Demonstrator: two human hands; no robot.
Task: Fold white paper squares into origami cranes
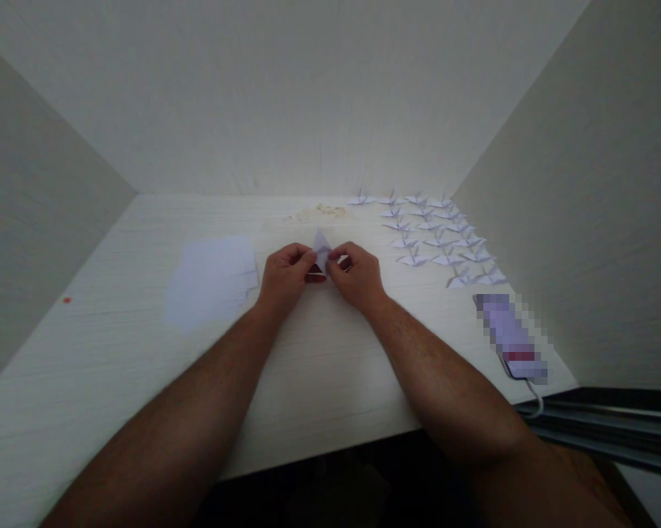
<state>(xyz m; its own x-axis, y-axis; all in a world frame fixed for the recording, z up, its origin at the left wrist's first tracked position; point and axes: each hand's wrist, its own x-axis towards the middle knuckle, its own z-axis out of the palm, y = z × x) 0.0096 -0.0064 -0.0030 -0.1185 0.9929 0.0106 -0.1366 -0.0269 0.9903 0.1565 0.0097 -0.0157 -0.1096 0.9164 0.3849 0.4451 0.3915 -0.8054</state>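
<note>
A small folded piece of white paper with a pointed top is held upright between my two hands, above the middle of the table. My left hand pinches its left side between thumb and fingers. On the right side, my right hand pinches it too, with fingertips close to those of the left. The lower part of the paper is partly hidden by my fingers. Beyond my right hand, several finished white paper cranes stand in rows on the table.
A stack of white paper sheets lies left of my hands. A phone with a white cable rests near the table's right edge. Walls enclose the table at the back and both sides. A small red spot marks the left.
</note>
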